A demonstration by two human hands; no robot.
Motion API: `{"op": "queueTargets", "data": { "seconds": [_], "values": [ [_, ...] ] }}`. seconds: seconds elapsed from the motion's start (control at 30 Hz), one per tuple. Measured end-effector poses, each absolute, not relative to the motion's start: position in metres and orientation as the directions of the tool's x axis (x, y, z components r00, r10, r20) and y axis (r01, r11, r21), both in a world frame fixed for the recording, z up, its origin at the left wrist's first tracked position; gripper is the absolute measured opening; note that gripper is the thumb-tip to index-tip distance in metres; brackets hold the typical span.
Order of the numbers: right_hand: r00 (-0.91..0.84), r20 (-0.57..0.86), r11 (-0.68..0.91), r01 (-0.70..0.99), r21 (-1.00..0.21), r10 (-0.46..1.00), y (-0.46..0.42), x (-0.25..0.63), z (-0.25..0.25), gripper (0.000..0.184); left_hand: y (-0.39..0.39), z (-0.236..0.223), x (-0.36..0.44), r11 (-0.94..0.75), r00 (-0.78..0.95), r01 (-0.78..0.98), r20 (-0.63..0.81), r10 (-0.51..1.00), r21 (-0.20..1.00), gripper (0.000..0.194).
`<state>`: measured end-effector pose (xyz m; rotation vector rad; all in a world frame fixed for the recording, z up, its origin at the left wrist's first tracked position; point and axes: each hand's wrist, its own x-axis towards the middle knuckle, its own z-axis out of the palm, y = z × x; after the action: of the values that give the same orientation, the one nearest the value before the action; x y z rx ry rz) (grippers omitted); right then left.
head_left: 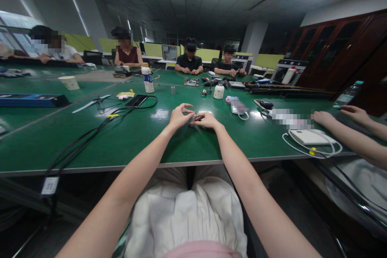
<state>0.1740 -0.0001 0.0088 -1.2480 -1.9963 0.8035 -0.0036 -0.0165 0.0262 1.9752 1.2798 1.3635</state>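
- Pale, softly creased trousers (187,209) are seen nearest the camera, crossed at the waist by a band of pink cloth (202,250).
- At mid-table, a small metal cylinder (192,120) is framed by two bare hands, just in from the table's near edge.
- By the right hand (208,120), the cylinder appears to be gripped lightly, with the fingers curled against its side.
- The left hand (180,116) is held half-curled, index finger arched above the thumb at the cylinder's top; whether anything is pinched there cannot be told.
- Close handling of the cylinder by both hands is judged to be the step in hand; for any next move, a steady, light fingertip hold seems to be called for.
- Ceiling light is reflected in the smooth green tabletop (184,149), which is trimmed with a thin grey edge.
- Beyond, a second cylinder (173,90) is stood upright, dull and metallic, near a rounded white bottle (219,91) marked with small prints.
- To the left, thin black cables (87,142) are strung loosely beside a flat, dark phone (136,101).
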Motion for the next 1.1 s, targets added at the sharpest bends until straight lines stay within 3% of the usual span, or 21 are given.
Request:
{"op": "queueTargets", "data": {
  "seconds": [0.23,0.5,0.9,1.1],
  "values": [
    [-0.351,0.214,0.377,0.507,-0.775,0.912,0.001,0.174,0.008,0.040,0.000,0.018,-0.017,-0.447,-0.047,0.541,0.557,0.829,0.712,0.021],
    [-0.338,0.220,0.379,0.534,-0.756,0.915,0.002,0.174,0.006,0.043,0.027,-0.009,-0.041,-0.304,0.037,0.687,0.386,0.922,0.660,0.021],
    [-0.285,0.359,0.458,0.547,-0.701,0.889,0.004,0.147,-0.016,0.040,0.027,-0.010,-0.053,-0.289,0.011,0.596,0.352,0.936,0.749,0.028],
    [-0.331,0.361,0.490,0.569,-0.661,0.872,-0.007,0.157,-0.019,0.039,0.019,-0.007,-0.051,-0.350,-0.114,0.388,0.421,0.900,0.853,0.032]
  ]
}}
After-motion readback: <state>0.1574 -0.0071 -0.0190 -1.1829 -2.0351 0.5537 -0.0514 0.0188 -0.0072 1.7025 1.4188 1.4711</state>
